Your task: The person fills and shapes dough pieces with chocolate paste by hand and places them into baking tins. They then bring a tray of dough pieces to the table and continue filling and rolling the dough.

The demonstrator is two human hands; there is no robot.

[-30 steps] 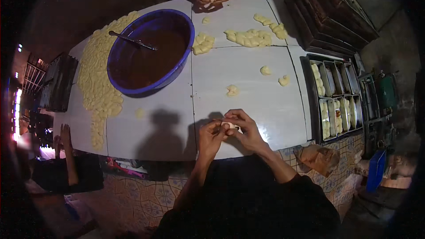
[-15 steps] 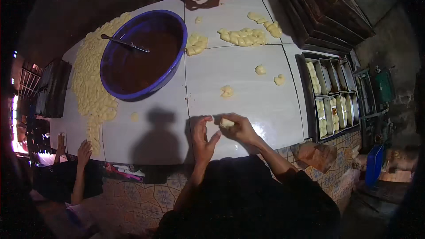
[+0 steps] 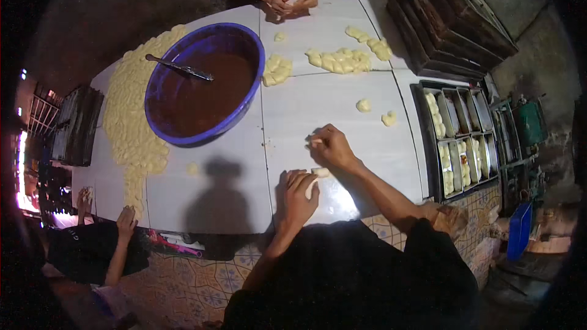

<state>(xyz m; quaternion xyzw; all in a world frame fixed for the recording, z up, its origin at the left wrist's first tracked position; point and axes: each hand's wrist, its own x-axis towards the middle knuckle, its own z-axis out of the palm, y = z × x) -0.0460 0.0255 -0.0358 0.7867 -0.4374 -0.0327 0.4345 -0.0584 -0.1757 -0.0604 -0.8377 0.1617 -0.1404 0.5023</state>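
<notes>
My left grip (image 3: 299,198) was curled round a dough piece (image 3: 320,172) near the front edge of the worktop (image 3: 367,146); couldn't tell if my right grip (image 3: 332,148), bunched just beyond, held anything. Some tins (image 3: 451,107) had dough rolls (image 3: 448,180), others looked bare, so I figured half-done. Decent room between bowl (image 3: 261,64) and tins.

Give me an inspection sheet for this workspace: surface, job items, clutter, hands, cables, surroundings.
Surface: white tiled table, small dark specks near a joint.
Job items: loose dough pieces; large dough spread; blue basin with brown contents and a utensil; tins, some holding dough.
Clutter: crumpled brown item, right; pink and white items, lower left.
Left hand: curled, dough piece at fingertips; grip unclear.
Right hand: bent over a partly hidden pale piece; grip unclear.
Cables: nothing seen.
Surroundings: dark stacked trays, patterned floor, co-workers' hands.
</notes>
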